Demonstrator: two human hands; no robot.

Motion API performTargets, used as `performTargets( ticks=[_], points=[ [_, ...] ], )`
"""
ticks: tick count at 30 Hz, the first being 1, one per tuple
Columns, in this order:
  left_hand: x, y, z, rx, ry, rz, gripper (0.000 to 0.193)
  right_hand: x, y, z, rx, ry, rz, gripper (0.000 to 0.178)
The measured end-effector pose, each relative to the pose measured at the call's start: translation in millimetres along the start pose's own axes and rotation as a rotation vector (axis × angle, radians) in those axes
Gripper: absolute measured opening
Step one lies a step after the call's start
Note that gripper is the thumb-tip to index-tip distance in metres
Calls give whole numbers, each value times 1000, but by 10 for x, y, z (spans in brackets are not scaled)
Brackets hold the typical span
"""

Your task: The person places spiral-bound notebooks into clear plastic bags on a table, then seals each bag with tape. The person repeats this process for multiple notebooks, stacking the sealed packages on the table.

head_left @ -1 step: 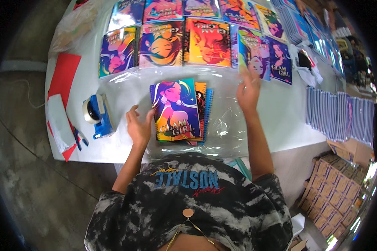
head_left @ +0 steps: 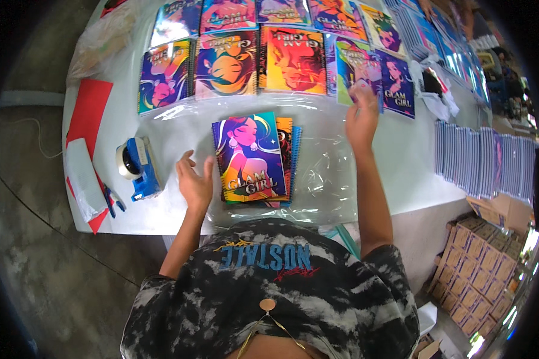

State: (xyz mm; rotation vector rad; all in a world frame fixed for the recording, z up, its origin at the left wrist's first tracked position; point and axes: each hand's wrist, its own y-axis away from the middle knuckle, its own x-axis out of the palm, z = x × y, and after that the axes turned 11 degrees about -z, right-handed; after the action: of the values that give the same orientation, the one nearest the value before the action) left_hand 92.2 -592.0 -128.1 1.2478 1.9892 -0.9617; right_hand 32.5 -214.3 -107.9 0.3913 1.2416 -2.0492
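A small stack of spiral notebooks lies in front of me, its top notebook (head_left: 250, 157) purple and teal with a drawn woman on the cover. Orange and blue notebooks stick out under its right side. Just left of the stack, my left hand (head_left: 194, 184) is open, thumb and fingers apart, with nothing in it. My right hand (head_left: 363, 118) reaches forward to a colourful notebook (head_left: 354, 60) in the near row. Its bent, slightly blurred fingers lie over that notebook's near edge; whether they grip it I cannot tell.
Two rows of notebooks (head_left: 226, 63) lie across the far table under clear plastic film (head_left: 326, 173). To the left are a blue tape dispenser (head_left: 142, 167), red sheets (head_left: 91, 107) and a cutting tool (head_left: 115, 198). Notebook piles (head_left: 482, 158) line the right, with boxes (head_left: 473, 269) below.
My right hand has moved slightly forward, so its fingers now overlap more of the colourful notebook. My left hand stays beside the stack. The whole view has shifted a little.
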Motion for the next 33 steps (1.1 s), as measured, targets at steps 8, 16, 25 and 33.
performTargets(
  ticks=[8,16,25,33],
  points=[
    [-117,-58,-216,114,168,97,31,260,-665,-810,681,817,431,87],
    [-319,-237,-350,89,226,-69,28,-408,-752,590,179,4,-176,25],
    [-559,-1099,-749,-14,698,-279,30,-474,343,1432,957,-942,305,14],
    [502,-2606,-902,90,476,-135,31,120,418,1052,94,18,335,43]
  ],
)
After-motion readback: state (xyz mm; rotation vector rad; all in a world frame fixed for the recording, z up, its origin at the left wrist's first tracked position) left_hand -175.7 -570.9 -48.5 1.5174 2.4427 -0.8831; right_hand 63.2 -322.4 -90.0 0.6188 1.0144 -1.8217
